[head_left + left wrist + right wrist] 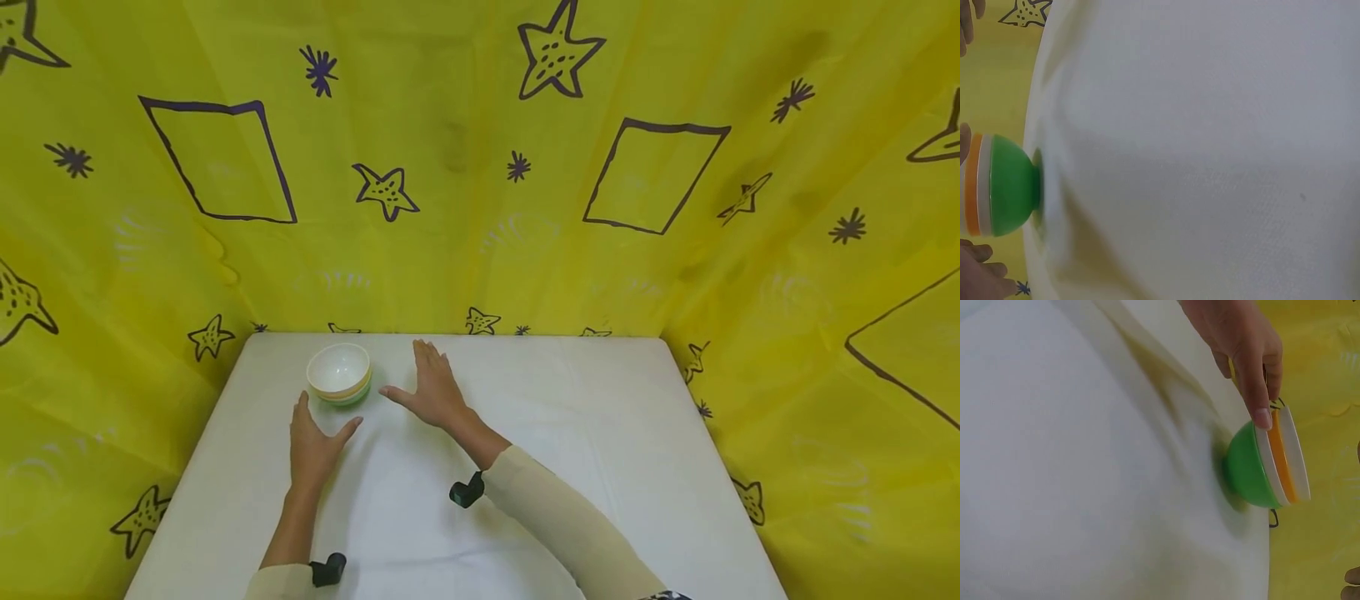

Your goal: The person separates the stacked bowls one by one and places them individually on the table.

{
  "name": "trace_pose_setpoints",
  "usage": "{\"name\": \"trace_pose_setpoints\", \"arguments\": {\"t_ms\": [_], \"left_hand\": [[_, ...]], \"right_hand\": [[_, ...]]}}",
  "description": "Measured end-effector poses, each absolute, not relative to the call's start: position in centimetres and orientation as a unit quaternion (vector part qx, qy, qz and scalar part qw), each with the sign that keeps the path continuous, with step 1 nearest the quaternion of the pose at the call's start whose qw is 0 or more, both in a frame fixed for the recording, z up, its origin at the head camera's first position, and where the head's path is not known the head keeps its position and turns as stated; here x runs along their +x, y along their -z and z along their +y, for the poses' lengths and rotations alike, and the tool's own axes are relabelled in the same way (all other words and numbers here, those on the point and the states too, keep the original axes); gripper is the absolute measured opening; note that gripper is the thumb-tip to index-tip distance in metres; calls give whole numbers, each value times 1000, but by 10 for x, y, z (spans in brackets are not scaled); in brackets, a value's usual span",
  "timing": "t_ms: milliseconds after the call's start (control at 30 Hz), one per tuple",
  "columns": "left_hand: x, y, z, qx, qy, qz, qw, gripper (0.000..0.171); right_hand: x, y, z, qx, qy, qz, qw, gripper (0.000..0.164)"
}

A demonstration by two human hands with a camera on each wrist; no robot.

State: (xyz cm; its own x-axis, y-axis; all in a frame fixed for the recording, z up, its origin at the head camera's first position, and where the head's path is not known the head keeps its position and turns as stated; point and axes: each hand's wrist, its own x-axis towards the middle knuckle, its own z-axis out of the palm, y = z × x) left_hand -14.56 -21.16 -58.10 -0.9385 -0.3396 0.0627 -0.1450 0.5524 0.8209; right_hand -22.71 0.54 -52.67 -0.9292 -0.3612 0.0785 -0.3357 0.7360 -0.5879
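Note:
A stack of nested bowls [340, 372] stands at the table's far left. Its outermost bowl is green [1013, 185], with white and orange rims [1282, 456] above it. My left hand [313, 442] is just in front of the stack on its left side, thumb spread from straight fingers. In the right wrist view, the left thumb [1254, 387] overlaps the rims; contact cannot be told. To the right of the bowls, my right hand [435, 387] is extended, thumb toward them, a gap between. Neither hand grips anything. Fingers of the right hand [967, 25] show at the left wrist view's edge.
A white-covered table [570, 433] lies under both hands. Yellow curtains [465, 258] with drawn stars and frames enclose its back and sides. Each wrist carries a small black device, one of them at the right cuff [467, 490].

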Motion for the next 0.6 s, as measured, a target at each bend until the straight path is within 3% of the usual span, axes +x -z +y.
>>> {"name": "trace_pose_setpoints", "arguments": {"t_ms": [600], "left_hand": [[-159, 589, -209, 135, 486, -852, 143, 108]], "right_hand": [[-232, 523, -35, -197, 305, 931, 25, 104]]}}
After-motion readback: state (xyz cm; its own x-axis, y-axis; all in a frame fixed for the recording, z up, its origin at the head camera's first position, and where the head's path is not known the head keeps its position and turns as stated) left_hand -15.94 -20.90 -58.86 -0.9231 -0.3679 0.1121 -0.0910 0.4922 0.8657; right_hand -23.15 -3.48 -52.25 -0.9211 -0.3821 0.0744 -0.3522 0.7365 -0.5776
